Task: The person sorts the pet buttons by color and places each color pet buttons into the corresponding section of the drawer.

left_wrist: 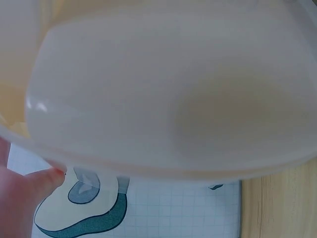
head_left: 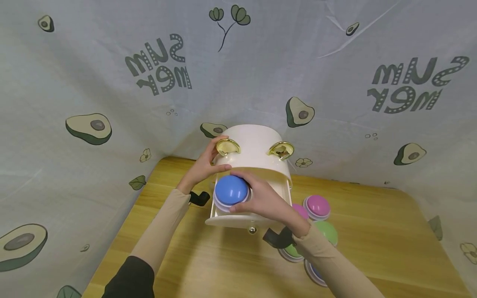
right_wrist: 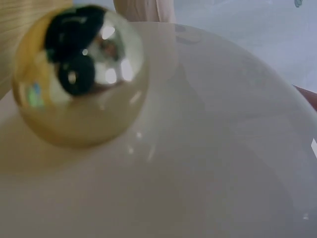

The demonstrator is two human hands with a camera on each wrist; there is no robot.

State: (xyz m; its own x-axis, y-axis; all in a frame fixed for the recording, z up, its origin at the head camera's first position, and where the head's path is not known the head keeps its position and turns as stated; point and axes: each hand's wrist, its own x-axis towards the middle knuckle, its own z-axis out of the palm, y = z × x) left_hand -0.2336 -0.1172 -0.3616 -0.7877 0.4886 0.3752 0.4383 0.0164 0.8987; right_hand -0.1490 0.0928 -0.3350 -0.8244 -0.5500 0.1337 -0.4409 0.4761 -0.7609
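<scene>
In the head view, my right hand (head_left: 262, 198) grips a blue domed buzzer button (head_left: 231, 190) with a white base, at the left of the pulled-out drawer (head_left: 227, 220). Whether the button touches the drawer's floor cannot be told. My left hand (head_left: 203, 165) holds the left side of the white drawer box (head_left: 255, 140), its thumb in front and fingers beside a gold ear (head_left: 228, 147). The left wrist view shows fingers (left_wrist: 29, 193) below a blurred white surface. A shiny gold knob (right_wrist: 81, 77) on the drawer front fills part of the right wrist view.
Right of the box, on the wooden table (head_left: 372, 240), lie pink buttons (head_left: 318, 205), green buttons (head_left: 327, 231) and a blue button (head_left: 314, 273), partly hidden by my right forearm. A cloth printed with avocados (head_left: 89, 128) hangs behind and around the table.
</scene>
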